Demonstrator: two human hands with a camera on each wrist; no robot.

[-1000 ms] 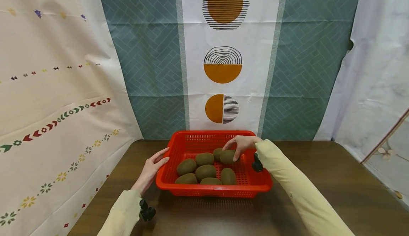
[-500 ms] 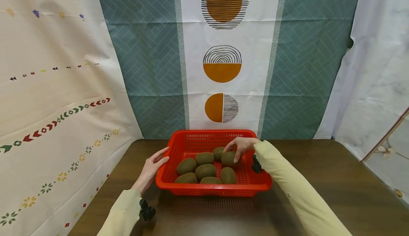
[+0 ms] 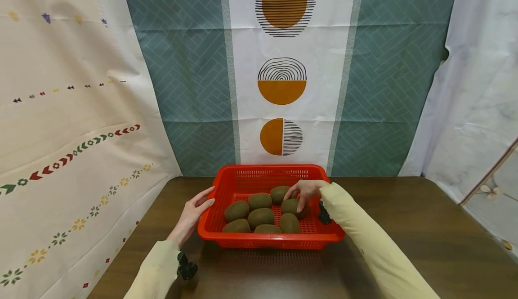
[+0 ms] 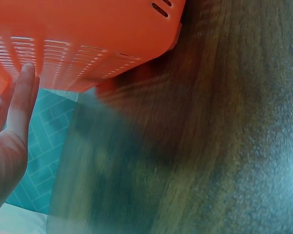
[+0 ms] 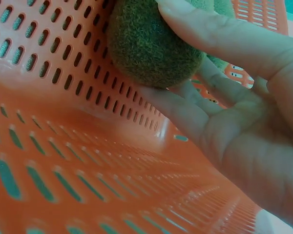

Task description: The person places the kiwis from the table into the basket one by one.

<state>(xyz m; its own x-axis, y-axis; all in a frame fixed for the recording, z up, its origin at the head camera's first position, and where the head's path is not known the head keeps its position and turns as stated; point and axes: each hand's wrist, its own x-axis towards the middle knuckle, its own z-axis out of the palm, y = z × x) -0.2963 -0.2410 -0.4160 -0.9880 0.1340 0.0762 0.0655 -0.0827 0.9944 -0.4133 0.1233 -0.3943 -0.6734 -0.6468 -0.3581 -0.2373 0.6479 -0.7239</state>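
A red perforated plastic basket (image 3: 271, 240) holds several brown, fuzzy kiwis (image 3: 261, 218). Inside its right half, my right hand (image 3: 306, 190) grips one kiwi (image 3: 292, 206), thumb on the near side and fingers on the far side. The right wrist view shows that same kiwi (image 5: 149, 46) between thumb and fingers, close to the slotted floor of the basket. On the left, my left hand (image 3: 191, 213) touches the basket's outer side with straight fingers, the thumb apart. In the left wrist view, fingertips of the left hand (image 4: 14, 117) lie against the slotted wall.
The basket stands on a dark brown wooden table (image 3: 388, 218), near its back edge. A teal and white patterned cloth (image 3: 194, 87) hangs behind it. Pale cloths (image 3: 73, 110) hang at both sides. A black wrist camera (image 3: 186, 267) is strapped to each sleeve.
My right hand has moved toward the near side and slightly right, carrying its kiwi along. The kiwi behind it now shows more fully. The left hand and basket have stayed in place.
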